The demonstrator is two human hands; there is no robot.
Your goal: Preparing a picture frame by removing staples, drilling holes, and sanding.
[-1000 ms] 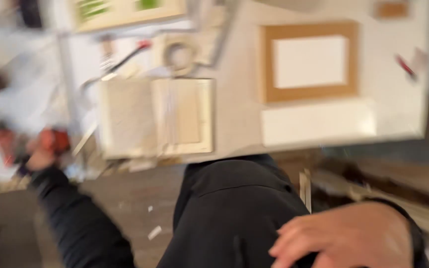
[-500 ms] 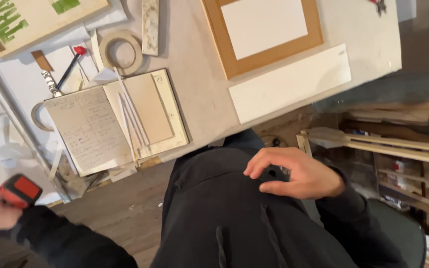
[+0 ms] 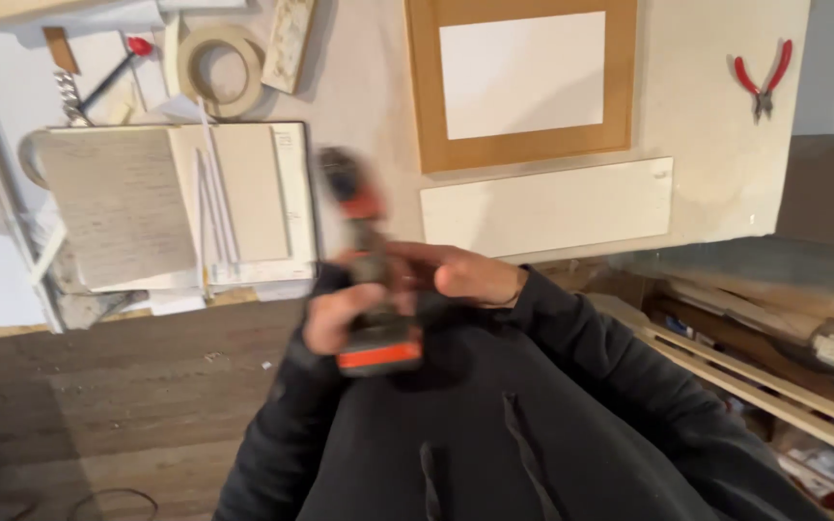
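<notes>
Whereas 0.5 s ago the left hand held the drill low by the floor and the right hand sat at the waist, both now meet at chest height. Left hand [image 3: 340,314] fingers wrapped round the drill [image 3: 371,280] grip, orange base down, nose up, blurred. Right hand [image 3: 460,273] touches the drill from the other side, fingers part curled; can't tell if it grips. Drill hangs in front of the counter [image 3: 726,145] edge, covering part of the open notebook [image 3: 166,203]. Beyond: cork frame [image 3: 523,82], white board [image 3: 547,205], tape roll [image 3: 216,60], red pliers [image 3: 763,79].
</notes>
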